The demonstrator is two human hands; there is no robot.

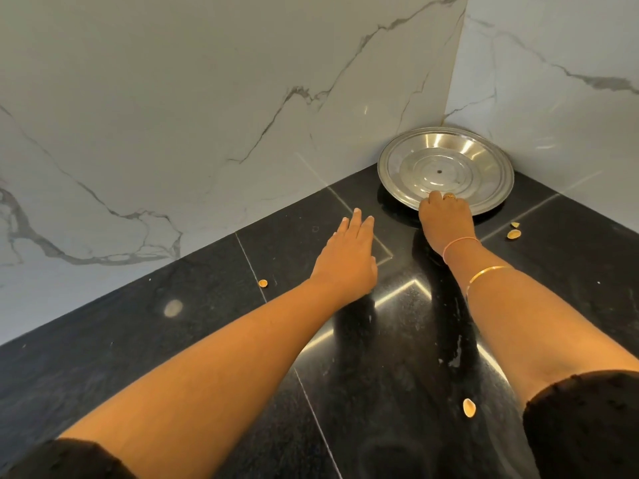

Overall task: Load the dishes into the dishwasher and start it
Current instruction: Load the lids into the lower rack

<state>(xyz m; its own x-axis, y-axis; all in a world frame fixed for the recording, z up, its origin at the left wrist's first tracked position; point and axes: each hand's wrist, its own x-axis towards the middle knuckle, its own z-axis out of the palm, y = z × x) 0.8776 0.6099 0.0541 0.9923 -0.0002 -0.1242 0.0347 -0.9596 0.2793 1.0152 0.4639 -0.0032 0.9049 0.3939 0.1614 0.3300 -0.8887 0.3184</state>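
A round steel plate lies in the far right corner of the black stone counter, tilted up against the marble walls. My right hand grips its near rim, fingers curled over the edge; a ring shows on one finger. My left hand hovers flat over the counter to the left of the plate, fingers straight and holding nothing. No dishwasher is in view.
White marble walls meet at the corner behind the plate. Several nut shells lie on the counter: one left of my left wrist, two right of the plate, one near my right forearm.
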